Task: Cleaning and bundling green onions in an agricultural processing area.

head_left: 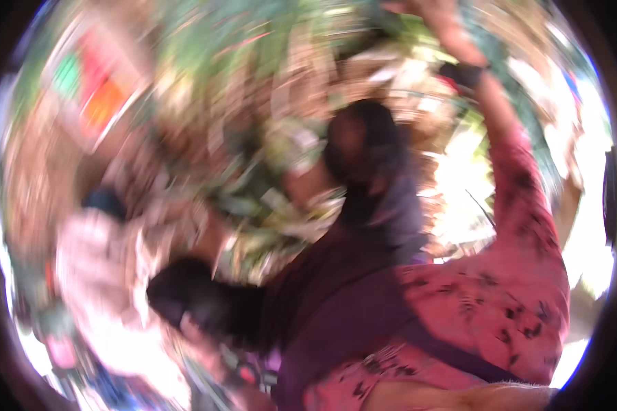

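Observation:
The whole picture is smeared by motion. My right arm, in a pink sleeve with a dark print, reaches to the top right, with a dark band at the wrist. My right hand (435, 17) is at the upper edge, near blurred green leafy plants (253, 41); its fingers are too smeared to read. Low on the left, my left hand (202, 335) is beside my dark-clothed left knee (178, 291). Whether it holds anything cannot be made out. A dark apron (336, 322) covers my lap.
A pale bin or tray (134, 103) with red, orange and green things stands at the upper left. Someone in pale clothing (110, 294) is close on my left. Leafy scraps (253, 257) and a round pale green vegetable-like thing (288, 147) lie between and beyond my knees.

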